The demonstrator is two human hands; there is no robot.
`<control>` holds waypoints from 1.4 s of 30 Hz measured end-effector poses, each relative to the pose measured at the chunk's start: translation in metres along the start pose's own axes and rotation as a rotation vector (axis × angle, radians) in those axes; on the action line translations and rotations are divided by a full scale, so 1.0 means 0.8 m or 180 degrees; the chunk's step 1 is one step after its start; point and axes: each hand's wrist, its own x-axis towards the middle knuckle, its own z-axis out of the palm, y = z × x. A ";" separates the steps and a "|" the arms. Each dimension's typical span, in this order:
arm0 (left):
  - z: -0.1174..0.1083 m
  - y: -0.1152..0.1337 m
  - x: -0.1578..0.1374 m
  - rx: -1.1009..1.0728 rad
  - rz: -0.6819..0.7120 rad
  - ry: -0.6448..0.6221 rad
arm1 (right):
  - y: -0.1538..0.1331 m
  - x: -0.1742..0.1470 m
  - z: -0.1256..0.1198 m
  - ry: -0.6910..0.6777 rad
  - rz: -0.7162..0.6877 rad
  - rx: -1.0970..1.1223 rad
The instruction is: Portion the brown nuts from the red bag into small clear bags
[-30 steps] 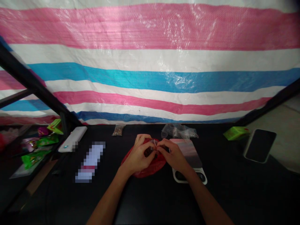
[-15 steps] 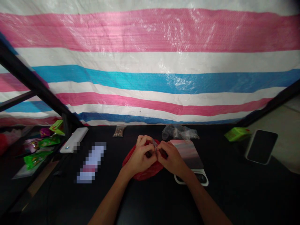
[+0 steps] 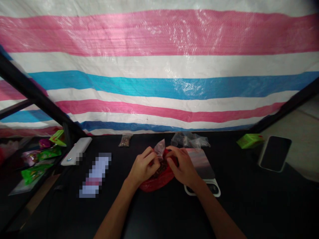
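Above a red plastic bag (image 3: 159, 184), a small clear zip bag (image 3: 159, 148) stands upright between my hands. The red bag lies spread on the black table and holds small brown dried bits (image 3: 162, 168). My left hand (image 3: 144, 166) has its fingers curled at the clear bag's left side and seems to pinch its lower edge; the fingertips are partly hidden. On the other side, my right hand (image 3: 183, 166) is half curled over the red bag, with thumb and forefinger apart beside the clear bag. A kitchen scale (image 3: 203, 164) lies partly under my right wrist.
A filled clear packet (image 3: 125, 140) and several empty clear bags (image 3: 190, 140) lie at the back edge. A white device (image 3: 76, 151) and a blurred strip (image 3: 96, 176) are left, near snack packets (image 3: 37, 172). A phone (image 3: 275, 153) and green box (image 3: 250, 140) are right.
The clear bag now shows upright between my hands, where they were pinched together over it. My hands have moved apart, uncovering the brown bits. The view has shifted slightly.
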 end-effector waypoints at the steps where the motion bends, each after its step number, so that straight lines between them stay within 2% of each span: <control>1: 0.000 0.002 -0.001 -0.0049 0.0036 -0.0008 | 0.001 -0.001 0.000 -0.0015 0.0008 0.0001; 6: -0.005 0.010 0.001 -0.0353 0.0230 -0.0370 | 0.007 -0.001 0.003 0.0112 0.0002 -0.0199; 9: -0.012 0.011 0.004 -0.0572 -0.0091 -0.0583 | 0.009 0.000 0.005 0.0298 -0.0035 -0.0319; 12: -0.014 0.011 0.007 -0.0747 -0.0469 -0.0512 | 0.010 0.000 0.007 0.0354 -0.0111 -0.0348; 14: -0.012 0.012 0.008 -0.0788 -0.0690 -0.0504 | 0.009 -0.001 0.008 0.0360 -0.0077 -0.0315; 19: -0.003 0.012 0.006 -0.0950 -0.1086 -0.0795 | 0.012 -0.005 0.013 0.0349 0.0049 -0.0143; 23: -0.006 0.010 0.005 -0.1008 -0.1142 -0.0758 | 0.013 -0.007 0.016 0.0375 -0.0004 -0.0025; 31: -0.021 0.010 0.008 -0.1320 -0.1234 -0.0976 | 0.003 -0.009 0.017 0.0465 -0.0177 0.0161; 35: -0.019 0.007 0.005 -0.1495 -0.1350 -0.1095 | 0.002 -0.009 0.017 0.0506 -0.0193 0.0169; 42: -0.015 0.002 0.005 -0.1468 -0.1440 -0.1018 | 0.001 -0.008 0.014 0.0487 -0.0170 0.0266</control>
